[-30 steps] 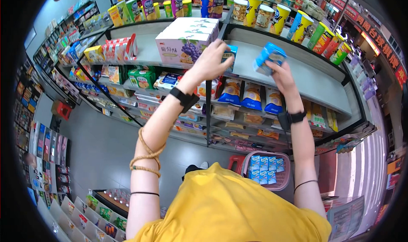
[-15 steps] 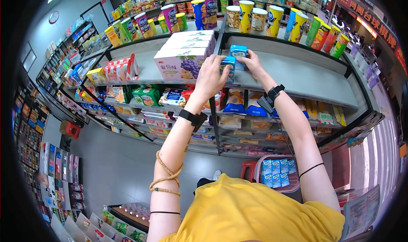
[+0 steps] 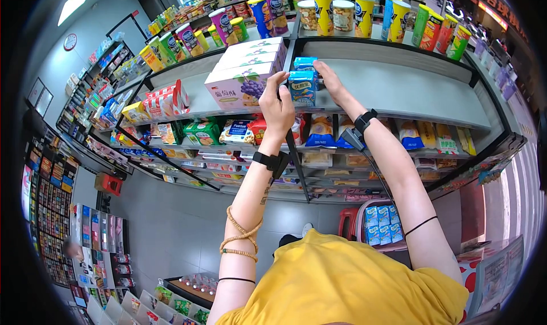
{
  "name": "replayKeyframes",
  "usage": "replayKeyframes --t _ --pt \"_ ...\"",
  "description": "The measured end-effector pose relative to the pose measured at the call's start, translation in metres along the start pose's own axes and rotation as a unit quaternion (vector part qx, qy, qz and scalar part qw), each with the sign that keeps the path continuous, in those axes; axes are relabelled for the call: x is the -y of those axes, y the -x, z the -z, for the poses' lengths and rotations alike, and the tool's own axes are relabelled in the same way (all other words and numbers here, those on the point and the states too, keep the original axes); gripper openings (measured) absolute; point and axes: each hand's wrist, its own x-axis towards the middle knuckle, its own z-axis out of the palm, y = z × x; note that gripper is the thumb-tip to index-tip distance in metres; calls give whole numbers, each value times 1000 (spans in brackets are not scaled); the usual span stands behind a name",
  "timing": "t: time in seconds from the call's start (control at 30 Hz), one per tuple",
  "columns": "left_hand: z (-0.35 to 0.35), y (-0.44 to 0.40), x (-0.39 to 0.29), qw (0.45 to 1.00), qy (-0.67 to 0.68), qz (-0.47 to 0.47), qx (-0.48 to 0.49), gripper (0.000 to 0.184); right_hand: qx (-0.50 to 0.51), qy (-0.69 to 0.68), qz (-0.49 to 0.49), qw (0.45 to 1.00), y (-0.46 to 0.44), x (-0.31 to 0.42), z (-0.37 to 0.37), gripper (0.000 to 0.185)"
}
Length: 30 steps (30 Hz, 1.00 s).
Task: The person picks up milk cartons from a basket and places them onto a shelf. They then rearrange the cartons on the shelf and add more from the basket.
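Two blue boxes stand one behind the other on the grey shelf (image 3: 393, 91), the front box (image 3: 302, 88) hiding most of the rear box (image 3: 306, 63). At the front box's left side is my left hand (image 3: 277, 105), its fingers apart and nothing held. My right hand (image 3: 333, 82) lies along the right side of the boxes, fingers stretched out. White-and-purple boxes with grapes (image 3: 239, 87) stand left of the divider. Below, a pink basket (image 3: 361, 225) holds several more blue boxes (image 3: 384, 234).
Canisters (image 3: 363, 17) line the ledge above the shelf. Bagged snacks (image 3: 321, 132) fill the tier below. Red-and-white packages (image 3: 166, 101) stand farther left. A red stool (image 3: 347, 222) is beside the basket, and a display rack (image 3: 122, 311) stands at the lower left.
My right hand has brought a blue box from the right to behind the front one and let go. My left hand has moved slightly down and away from the front box. The view has shifted.
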Motion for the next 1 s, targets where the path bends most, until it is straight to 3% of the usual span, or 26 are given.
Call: replayKeyframes --t 0.7,0.9,1.0 --pt "3 11 15 999 -23 -19 32 34 29 45 9 999 5 5 -3 51" --pt "2 12 17 999 -21 -21 25 34 59 -3 -10 998 -1 -3 1 52" --pt "2 12 16 999 -22 -22 23 34 40 29 39 998 0 -5 -3 52"
